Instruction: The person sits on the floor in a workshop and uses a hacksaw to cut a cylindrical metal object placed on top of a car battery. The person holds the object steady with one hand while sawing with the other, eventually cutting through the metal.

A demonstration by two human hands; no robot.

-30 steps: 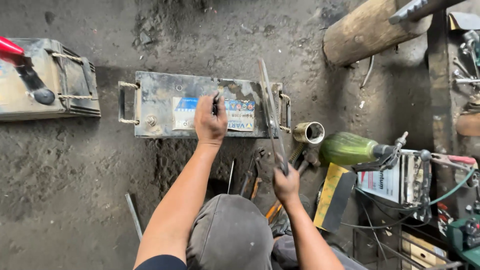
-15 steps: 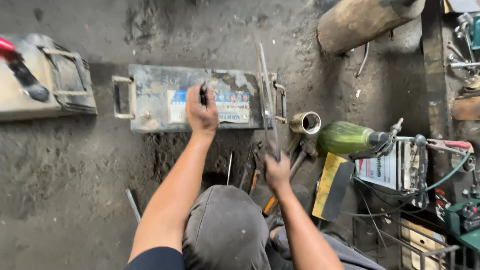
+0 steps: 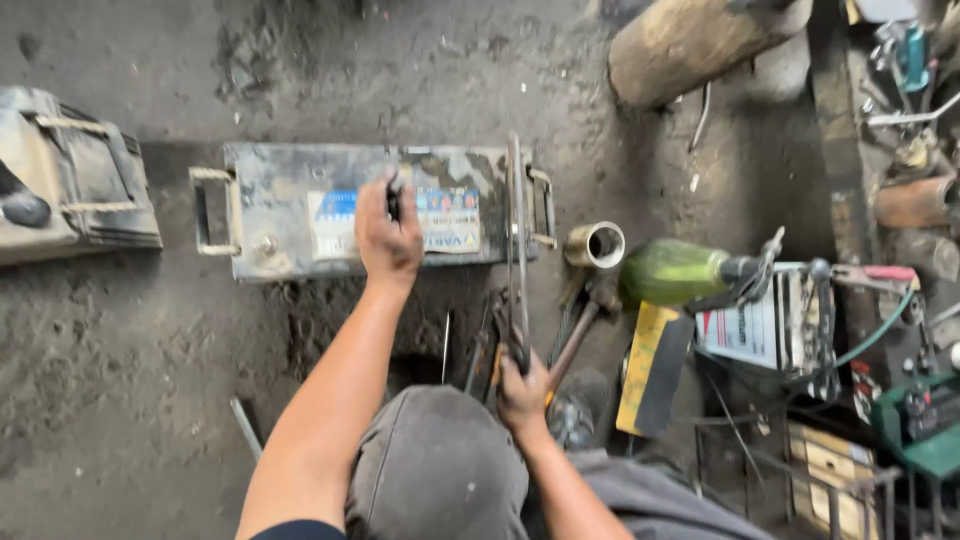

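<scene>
A: Status of grips?

B: Left hand [image 3: 388, 235] is closed around a small dark tool [image 3: 394, 196], pressed onto the battery [image 3: 290, 205] lying far centre on the dirt floor [image 3: 120, 380]. Right hand [image 3: 522, 392] is clenched on a long metal bar [image 3: 517, 250] crossing the battery's right end.

A: Hazard?

B: The bar may slip sideways; the casing may crack.

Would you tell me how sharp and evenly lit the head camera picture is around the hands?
Head view: soft, even daylight, no hard glare; left hand on the battery is fairly sharp; right hand gripping the long metal tool looks slightly smeared; edges bend from wide-angle distortion.
</scene>
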